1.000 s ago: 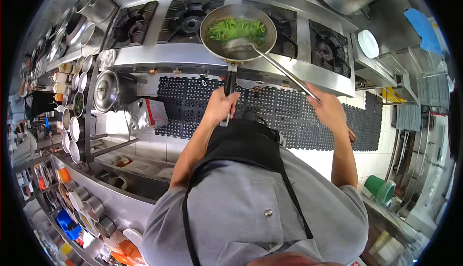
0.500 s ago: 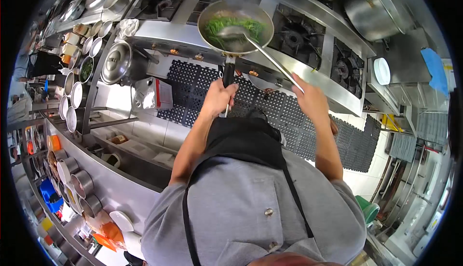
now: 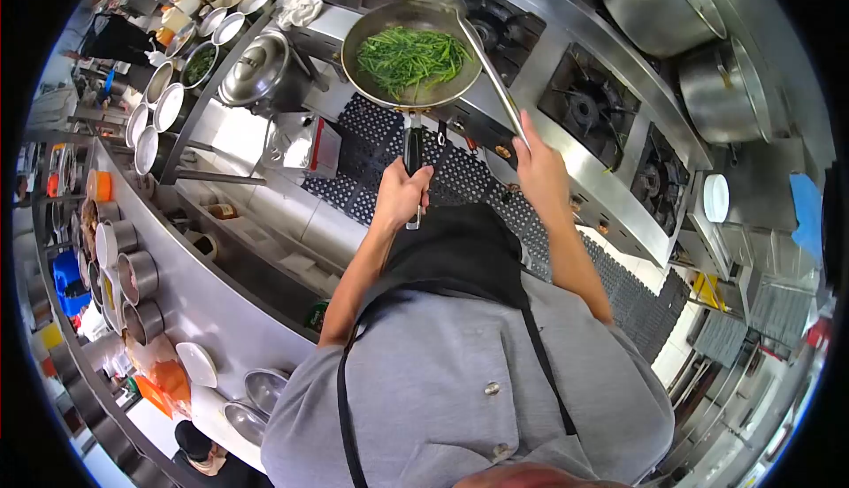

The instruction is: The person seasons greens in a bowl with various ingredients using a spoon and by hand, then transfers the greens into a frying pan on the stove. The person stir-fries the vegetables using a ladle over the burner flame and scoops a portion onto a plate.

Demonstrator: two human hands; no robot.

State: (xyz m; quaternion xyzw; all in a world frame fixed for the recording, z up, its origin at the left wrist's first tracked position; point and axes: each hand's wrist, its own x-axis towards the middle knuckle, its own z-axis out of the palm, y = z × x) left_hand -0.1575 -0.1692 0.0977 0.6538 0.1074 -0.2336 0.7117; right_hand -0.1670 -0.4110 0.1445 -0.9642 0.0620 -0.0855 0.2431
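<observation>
My left hand point(image 3: 403, 192) is wrapped round the black handle of a frying pan point(image 3: 351, 46), which is raised at the front edge of the stove. Chopped green vegetables point(image 3: 412, 57) lie in the pan. In my right hand point(image 3: 540, 166) is the long metal handle of a ladle point(image 3: 491, 72). The ladle's bowl is up at the far rim of the pan, off the greens.
Gas burners point(image 3: 585, 106) line the stove to the right, with large steel pots point(image 3: 661, 3) behind. A lidded pot point(image 3: 258, 72) stands left, near bowls. At lower left is a steel counter point(image 3: 203, 286); a person point(image 3: 208, 457) is beyond it.
The view has turned, and the pan is now over the stove's front edge. The ladle's bowl has moved from among the greens to the far rim. Both hands have kept their grips.
</observation>
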